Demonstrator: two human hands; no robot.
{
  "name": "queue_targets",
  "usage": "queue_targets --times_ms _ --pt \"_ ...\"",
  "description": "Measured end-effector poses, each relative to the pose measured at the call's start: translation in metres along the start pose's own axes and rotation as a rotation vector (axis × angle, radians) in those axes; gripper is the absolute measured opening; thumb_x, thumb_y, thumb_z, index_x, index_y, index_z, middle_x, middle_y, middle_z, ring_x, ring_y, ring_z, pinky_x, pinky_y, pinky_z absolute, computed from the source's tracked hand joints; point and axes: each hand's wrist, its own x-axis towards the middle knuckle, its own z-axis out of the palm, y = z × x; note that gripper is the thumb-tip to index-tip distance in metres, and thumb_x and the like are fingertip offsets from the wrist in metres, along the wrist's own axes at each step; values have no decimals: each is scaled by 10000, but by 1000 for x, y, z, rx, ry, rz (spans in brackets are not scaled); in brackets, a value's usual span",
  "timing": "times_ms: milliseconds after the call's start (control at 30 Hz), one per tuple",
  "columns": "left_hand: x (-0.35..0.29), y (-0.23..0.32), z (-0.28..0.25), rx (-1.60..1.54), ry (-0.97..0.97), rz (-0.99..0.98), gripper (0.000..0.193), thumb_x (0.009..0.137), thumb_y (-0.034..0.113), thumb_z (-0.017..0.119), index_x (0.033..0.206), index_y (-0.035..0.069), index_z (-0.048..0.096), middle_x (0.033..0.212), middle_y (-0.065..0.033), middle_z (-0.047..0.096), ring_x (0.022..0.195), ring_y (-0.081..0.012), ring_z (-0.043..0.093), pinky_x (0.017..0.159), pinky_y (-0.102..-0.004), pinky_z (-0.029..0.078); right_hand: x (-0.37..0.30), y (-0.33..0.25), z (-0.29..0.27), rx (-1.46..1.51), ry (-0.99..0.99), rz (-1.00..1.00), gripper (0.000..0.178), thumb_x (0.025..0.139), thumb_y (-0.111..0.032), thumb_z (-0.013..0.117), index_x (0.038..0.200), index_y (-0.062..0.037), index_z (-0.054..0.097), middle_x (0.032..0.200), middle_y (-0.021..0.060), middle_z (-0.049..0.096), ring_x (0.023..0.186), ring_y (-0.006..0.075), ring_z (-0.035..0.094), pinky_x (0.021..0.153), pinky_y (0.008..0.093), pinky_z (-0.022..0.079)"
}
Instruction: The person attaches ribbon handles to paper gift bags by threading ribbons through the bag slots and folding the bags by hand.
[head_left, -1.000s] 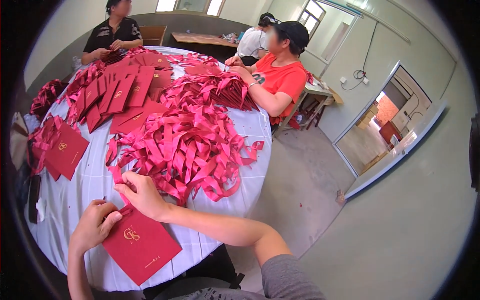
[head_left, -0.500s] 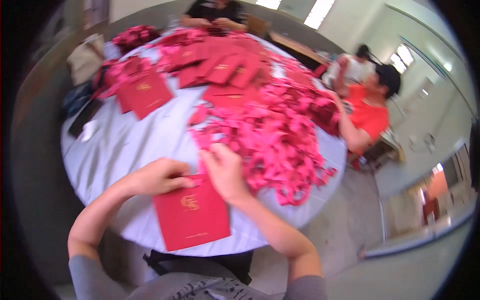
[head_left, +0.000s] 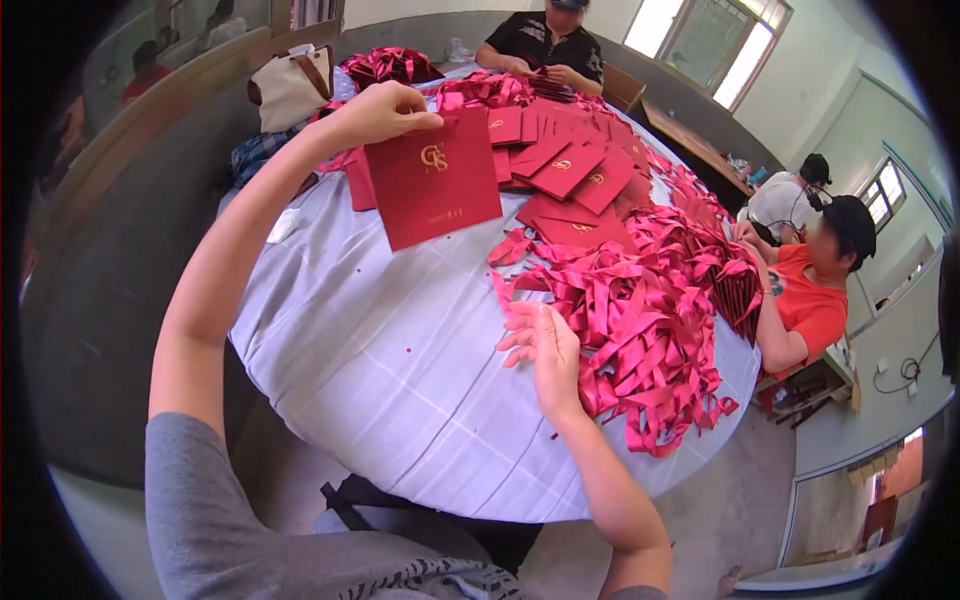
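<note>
Round, pale cloth-covered surface (head_left: 400,400) sat mid-view. On its R side lay a big heap of pink ribbons (head_left: 650,330); beyond that, a spread of flat red packets (head_left: 565,170) w/ gold emblems. One similar red packet (head_left: 440,190) was over the far-L part, tilted; couldn't tell if its bottom edge touched. L hand (head_left: 382,115) had fingers clamped on its top edge. R hand (head_left: 550,360): fingers apart, just beside heap.
</note>
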Motion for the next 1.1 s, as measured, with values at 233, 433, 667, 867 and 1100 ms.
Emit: queue_targets --times_ms 233,433,667,867,1100 --pt "1 9 91 399 178 133 316 838 293 618 1008 27 602 1008 -171 607 984 -333 562 837 -469 441 2 2 -5 -41 -2 31 377 1021 -290 347 1078 18 557 886 83 565 681 123 613 520 224 468" --pt "36 13 158 87 35 91 328 772 120 663 1045 -38 573 1017 -215 592 1031 -366 539 897 -434 436 -4 5 3 -87 -12 0 291 1006 -222 410 1054 17 570 810 62 579 632 106 613 474 216 446" --pt "85 6 205 282 -45 -152 897 716 305 753 1356 -93 268 1343 -279 398 1216 -448 412 1022 -447 373 -6 10 2 -112 10 -29 233 991 -177 445 1029 13 573 788 56 580 604 94 598 466 221 435" --pt "115 -19 205 333 -189 -234 1390 494 672 774 1489 163 -54 1538 -209 20 1406 -417 97 1032 -686 190 -9 10 6 -189 -41 -32 207 984 -136 443 1075 7 563 846 65 585 658 98 610 495 215 462" --pt "146 -21 197 380 -345 -174 1463 391 665 815 1490 243 -54 1545 -181 -58 1413 -414 28 1047 -695 153 -11 10 4 -198 -28 -6 184 974 -108 460 1085 -6 564 846 57 590 656 89 606 497 209 460"
